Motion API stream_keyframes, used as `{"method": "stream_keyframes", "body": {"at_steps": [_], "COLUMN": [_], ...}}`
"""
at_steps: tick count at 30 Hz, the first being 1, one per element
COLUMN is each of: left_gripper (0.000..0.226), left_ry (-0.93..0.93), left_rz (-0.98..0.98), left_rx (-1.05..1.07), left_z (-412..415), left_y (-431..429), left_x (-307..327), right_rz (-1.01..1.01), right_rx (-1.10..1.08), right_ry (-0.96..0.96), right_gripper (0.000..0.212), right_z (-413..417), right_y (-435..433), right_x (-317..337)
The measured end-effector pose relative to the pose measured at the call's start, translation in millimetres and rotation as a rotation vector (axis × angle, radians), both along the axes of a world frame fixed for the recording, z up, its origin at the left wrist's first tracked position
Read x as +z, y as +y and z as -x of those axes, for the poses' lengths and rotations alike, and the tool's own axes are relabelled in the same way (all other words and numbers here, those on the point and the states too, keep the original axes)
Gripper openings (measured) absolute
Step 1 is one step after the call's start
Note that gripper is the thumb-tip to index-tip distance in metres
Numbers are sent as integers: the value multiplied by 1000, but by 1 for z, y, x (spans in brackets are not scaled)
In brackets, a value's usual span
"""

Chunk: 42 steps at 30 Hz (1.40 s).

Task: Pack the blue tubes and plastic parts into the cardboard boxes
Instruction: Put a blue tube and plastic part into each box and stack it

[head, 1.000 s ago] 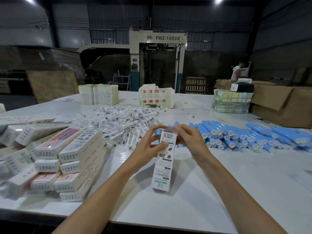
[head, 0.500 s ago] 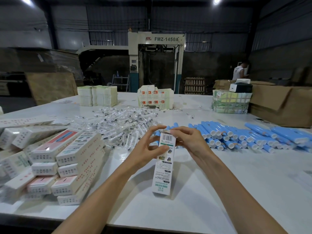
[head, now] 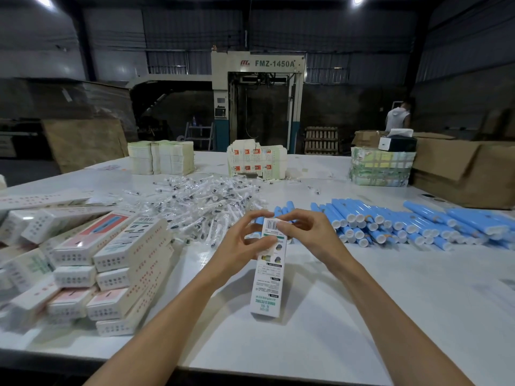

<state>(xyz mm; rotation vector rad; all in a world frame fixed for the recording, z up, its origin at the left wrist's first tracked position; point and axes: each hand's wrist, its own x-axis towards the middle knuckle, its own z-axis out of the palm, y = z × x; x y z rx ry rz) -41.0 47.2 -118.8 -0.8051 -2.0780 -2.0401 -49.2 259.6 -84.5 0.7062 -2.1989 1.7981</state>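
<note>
The cardboard box (head: 269,285) stands upright at the middle of the desk (head: 362,302), much where it was a second ago. The left hand (head: 245,246) keeps its grip clamped on the upper part, thumb on the printed face and fingers arched over the top. The right hand (head: 312,235) has slid its fingers along the top end beside the barcode, its grip pinching there. Blue tubes (head: 390,221) lie at 3 o'clock of the hands, the heap of plastic parts (head: 206,201) at 11 o'clock, and the stacked boxes (head: 111,260) at 9 o'clock, all unmoved.
</note>
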Motion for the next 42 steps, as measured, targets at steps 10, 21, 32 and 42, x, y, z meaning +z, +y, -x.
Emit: {"method": "stream_keyframes", "body": {"at_steps": [10, 21, 32, 42], "left_gripper": [45, 39, 52, 40], "left_ry": [-22, -134, -190, 302], "left_rz": [-29, -201, -85, 455], "left_rx": [23, 316, 86, 206], "left_z": [4, 14, 17, 3], "left_y": [3, 1, 21, 20], "left_x": [-6, -15, -30, -35], "right_rz": [58, -314, -707, -602], "right_rx": [-22, -233, -411, -847], "right_ry": [71, -2, 163, 12], "right_gripper": [9, 71, 55, 42], "right_z": [3, -16, -45, -57], "right_y": [-7, -30, -2, 211], "right_x": [-10, -30, -45, -13]}}
